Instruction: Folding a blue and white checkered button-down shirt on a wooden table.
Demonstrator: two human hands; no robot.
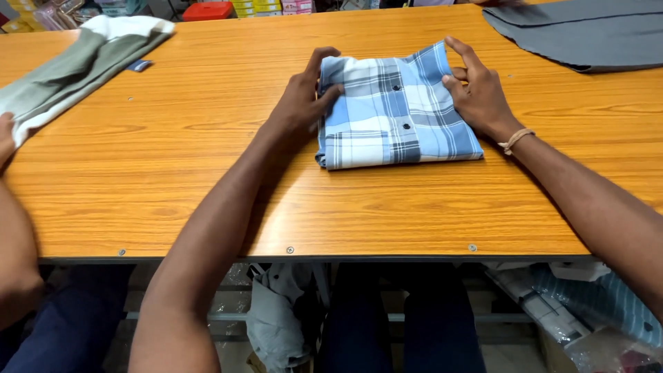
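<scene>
My left hand (300, 103) and right hand (480, 90) lie open, pressing the folded shirt's (397, 110) sides mid-worktop (173, 173); uneven pressure could skew the fold.

the wooden counter (173, 173) carries a folded blue plaid shirt (397, 110), a green-white garment (76, 65) and a grey cloth (587, 31).

Both hands (304, 100) (480, 90) press the folded plaid shirt (397, 114).

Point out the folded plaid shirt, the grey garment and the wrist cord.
folded plaid shirt (395, 117): head view, on its button placket.
grey garment (587, 31): head view, on its flat middle.
wrist cord (516, 139): head view, on the band.
</scene>
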